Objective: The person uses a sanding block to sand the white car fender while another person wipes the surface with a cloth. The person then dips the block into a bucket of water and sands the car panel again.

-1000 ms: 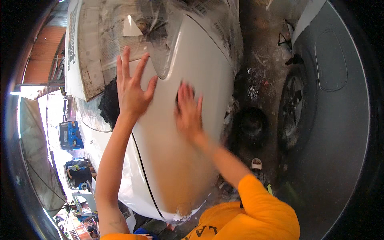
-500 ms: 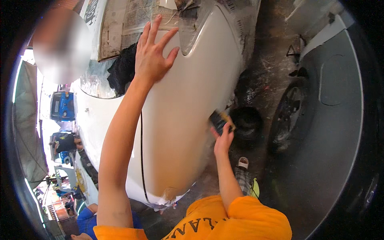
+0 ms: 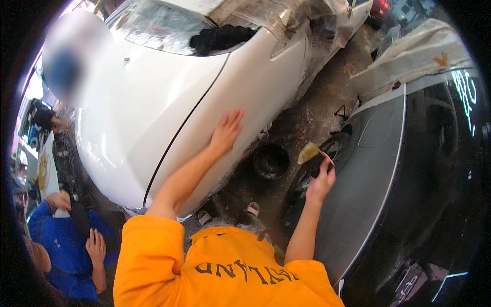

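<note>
We see the left hand laid flat, fingers spread and holding nothing, on the white car fender, low on the panel and just right of the dark seam line where the fender meets the hood. The right hand is off the car, raised over the gap between the two vehicles, with its fingers closed around a sanding block that has a yellowish face tilted upward and a dark body; the block sits above the fingertips, in front of the wheel of the dark grey car on the right. A dark round bucket stands on the wet ground between the cars, just left of the block. The windshield at the top is masked with sheeting, with a black cloth lying at its lower edge. At the lower left, another person in a blue shirt crouches beside the white car's front corner, a hand resting on their leg.
</note>
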Motion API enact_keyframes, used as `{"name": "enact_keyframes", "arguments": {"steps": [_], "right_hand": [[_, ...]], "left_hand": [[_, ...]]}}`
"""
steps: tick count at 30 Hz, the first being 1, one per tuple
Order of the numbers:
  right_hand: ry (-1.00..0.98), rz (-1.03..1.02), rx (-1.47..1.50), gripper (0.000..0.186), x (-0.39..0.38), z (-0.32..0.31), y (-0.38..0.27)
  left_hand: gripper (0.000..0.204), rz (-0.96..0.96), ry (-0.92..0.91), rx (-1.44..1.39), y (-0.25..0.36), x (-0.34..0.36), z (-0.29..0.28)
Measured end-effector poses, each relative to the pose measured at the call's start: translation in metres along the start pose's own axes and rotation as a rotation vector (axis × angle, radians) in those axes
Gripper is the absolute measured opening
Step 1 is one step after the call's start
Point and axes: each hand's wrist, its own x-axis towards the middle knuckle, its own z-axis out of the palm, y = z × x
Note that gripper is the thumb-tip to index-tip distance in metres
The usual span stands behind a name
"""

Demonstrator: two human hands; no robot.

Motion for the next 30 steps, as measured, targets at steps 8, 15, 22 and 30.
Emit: {"name": "enact_keyframes", "arguments": {"steps": [8, 15, 22, 30], "right_hand": [[-0.396, 0.252, 0.011, 0.048, -0.136, 0.048, 0.004], [-0.736, 0.126, -0.142, 0.033, -0.19, 0.109, 0.041], [-0.684, 0.09, -0.188, 0.015, -0.2, 0.108, 0.03], [-0.586, 0.057, -0.365, 0.023, -0.196, 0.101, -0.023]], "left_hand": [[0.068, -0.379, -0.283, -2.369, 0.095, -0.164, -0.083], [0.025, -0.764, 0.388, -2.158, 0.038, -0.223, -0.082], [0.014, -0.88, 0.697, -1.933, 0.037, -0.236, -0.106], [0.013, -0.635, 0.403, -1.982, 0.034, -0.226, -0.109]]}}
